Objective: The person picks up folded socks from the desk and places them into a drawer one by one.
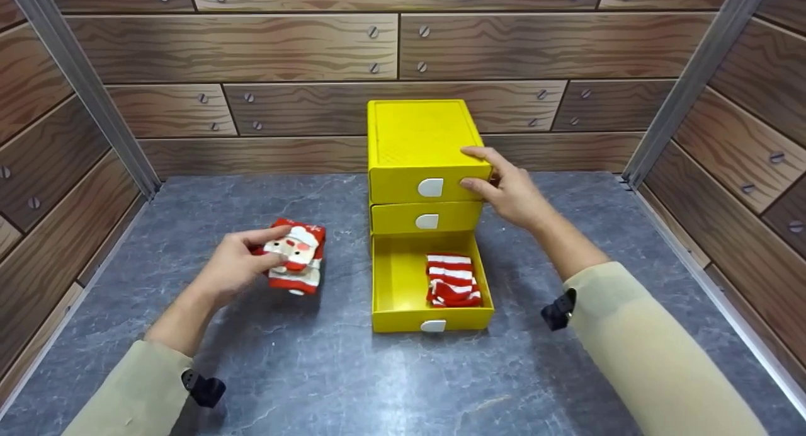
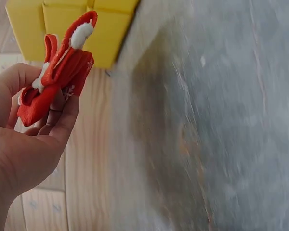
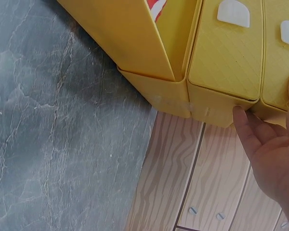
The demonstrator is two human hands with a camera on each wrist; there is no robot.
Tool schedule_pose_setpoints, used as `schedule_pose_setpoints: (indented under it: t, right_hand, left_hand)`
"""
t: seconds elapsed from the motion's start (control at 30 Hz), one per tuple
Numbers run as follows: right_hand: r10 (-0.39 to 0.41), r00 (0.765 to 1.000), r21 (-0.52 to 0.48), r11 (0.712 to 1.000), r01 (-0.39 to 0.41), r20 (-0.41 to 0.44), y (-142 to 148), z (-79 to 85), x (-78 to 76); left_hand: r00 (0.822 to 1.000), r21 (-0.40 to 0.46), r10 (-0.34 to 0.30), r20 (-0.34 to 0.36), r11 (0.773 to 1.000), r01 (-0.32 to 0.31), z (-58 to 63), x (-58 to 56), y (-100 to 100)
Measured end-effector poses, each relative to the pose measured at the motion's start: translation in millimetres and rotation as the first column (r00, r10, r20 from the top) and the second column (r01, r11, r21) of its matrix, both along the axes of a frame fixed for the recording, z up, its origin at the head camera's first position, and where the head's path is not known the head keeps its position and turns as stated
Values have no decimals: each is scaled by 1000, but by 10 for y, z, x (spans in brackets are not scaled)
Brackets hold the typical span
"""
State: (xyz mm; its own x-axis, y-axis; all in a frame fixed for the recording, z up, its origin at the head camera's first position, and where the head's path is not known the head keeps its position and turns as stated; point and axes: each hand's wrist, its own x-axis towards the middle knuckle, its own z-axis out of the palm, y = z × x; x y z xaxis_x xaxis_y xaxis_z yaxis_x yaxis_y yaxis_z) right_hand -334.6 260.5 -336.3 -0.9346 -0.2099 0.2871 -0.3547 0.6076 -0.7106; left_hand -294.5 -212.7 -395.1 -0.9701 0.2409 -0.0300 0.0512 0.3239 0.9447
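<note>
My left hand (image 1: 236, 263) pinches a folded pair of red-and-white socks (image 1: 303, 250) with a Santa face, held left of a yellow drawer cabinet (image 1: 422, 130). Seen edge-on in the left wrist view, the folded socks (image 2: 67, 67) sit between thumb and fingers. My right hand (image 1: 516, 193) grips the cabinet's upper right front corner, thumb on the front and a finger on top. Its other fingers lie against the side in the right wrist view. The bottom drawer (image 1: 400, 278) stands pulled out. Red-and-white striped socks (image 1: 452, 278) lie folded in its right half.
Two upper drawers, the top drawer (image 1: 397, 185) and the middle drawer (image 1: 393, 218), are closed and have white tabs. The cabinet stands on a grey marbled tabletop (image 1: 315, 373). Wood-patterned walls (image 1: 283, 45) enclose the back and sides.
</note>
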Motion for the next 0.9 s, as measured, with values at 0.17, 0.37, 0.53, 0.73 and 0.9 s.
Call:
schedule_pose_setpoints:
  t: [0.17,0.37,0.53,0.73,0.9]
  right_hand:
    - [5,1000,-5,1000,-5,10,-2,7,2]
    - [10,1000,1,1000,-10,27,-3,10,10]
    - [8,1000,6,1000,-8,20,-4,8,7]
    - [10,1000,-2,1000,-10,21,0,0,-5]
    - [9,1000,0,1000,-9,15,-1,1,-3]
  left_hand:
    - [999,45,-35,-30,998,36,109,104,180]
    - [997,31,-72,-17,997,72,199,198,351]
    - [994,53,-102,-29,993,103,226,268,468]
    - [989,74,-148,-32,986,150,241,364,602]
    - [988,67,-153,-26,986,155,230,410,731]
